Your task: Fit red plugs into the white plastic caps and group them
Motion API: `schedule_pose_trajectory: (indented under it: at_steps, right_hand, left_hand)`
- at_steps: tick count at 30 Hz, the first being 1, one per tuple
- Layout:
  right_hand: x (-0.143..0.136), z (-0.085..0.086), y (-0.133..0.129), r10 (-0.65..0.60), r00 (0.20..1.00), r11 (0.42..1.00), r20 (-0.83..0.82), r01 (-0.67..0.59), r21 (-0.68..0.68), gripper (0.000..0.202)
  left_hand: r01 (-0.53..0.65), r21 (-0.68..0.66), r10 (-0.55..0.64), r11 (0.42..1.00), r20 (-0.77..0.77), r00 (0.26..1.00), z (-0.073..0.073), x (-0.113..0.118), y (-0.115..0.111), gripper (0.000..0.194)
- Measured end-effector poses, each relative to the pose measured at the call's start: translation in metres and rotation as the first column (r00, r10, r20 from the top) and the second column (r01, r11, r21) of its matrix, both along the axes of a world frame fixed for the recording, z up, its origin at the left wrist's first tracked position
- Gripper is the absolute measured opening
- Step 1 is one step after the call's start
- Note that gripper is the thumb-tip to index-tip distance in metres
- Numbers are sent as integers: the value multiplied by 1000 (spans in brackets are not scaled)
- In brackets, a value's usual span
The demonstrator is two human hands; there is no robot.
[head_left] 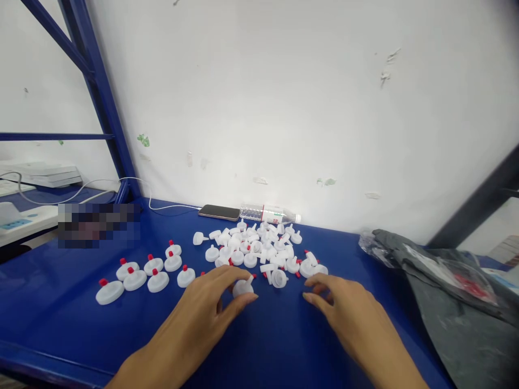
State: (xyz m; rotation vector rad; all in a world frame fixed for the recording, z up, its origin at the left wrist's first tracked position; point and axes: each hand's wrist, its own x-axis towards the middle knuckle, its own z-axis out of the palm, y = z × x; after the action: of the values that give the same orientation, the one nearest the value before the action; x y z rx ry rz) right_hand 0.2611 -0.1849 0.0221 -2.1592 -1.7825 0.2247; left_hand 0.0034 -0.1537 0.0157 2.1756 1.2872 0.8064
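Observation:
My left hand (217, 302) is closed, thumb and fingers pinching a white nozzle cap (242, 287) that has a small red tip at its spout. To the right, my right hand (344, 302) is curled with thumb and forefinger a little apart, and nothing shows between them. Just beyond its fingertips lie white caps (307, 268) at the near right edge of a loose pile of white nozzle caps (251, 246). Some red tips lie among the pile. Left of my left hand, several red-tipped caps (135, 279) stand upright in loose rows.
A phone (219, 212) on a white cable and a plastic bottle (270, 213) lie behind the pile by the wall. Grey plastic bags (446, 281) cover the right side of the blue table (267, 346). A blue metal frame (101, 92) rises at left.

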Motion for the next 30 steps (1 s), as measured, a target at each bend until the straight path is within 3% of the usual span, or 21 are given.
schedule_pose_trajectory:
  at_steps: [6,9,11,14,21,26,30]
  right_hand:
    - [-4,-7,3,57,997,998,48,-56,-31,22]
    - [-4,-6,4,147,985,989,-90,-146,17,23]
    - [-8,-2,2,245,924,968,-292,-219,120,21]
    - [-23,7,-4,344,795,933,-499,-232,274,26]
    - [-55,13,-10,431,630,902,-646,-274,334,11]
    - [-59,10,-9,439,612,898,-657,-288,332,11]
    - [-61,10,-9,447,638,894,-627,-332,300,16]
  left_hand:
    - [49,-24,-51,998,-59,997,-1,3,-1,29]
    - [75,-38,-77,996,-56,995,1,5,-2,29]
    - [72,-47,-74,996,-61,995,1,7,-2,35]
    - [86,-36,-88,996,-59,994,-1,9,-2,40]
    - [157,52,-161,986,71,984,-5,5,-4,38]
    - [154,72,-159,985,72,985,-7,4,-6,41]
    - [121,53,-123,991,39,992,-11,5,-6,54]
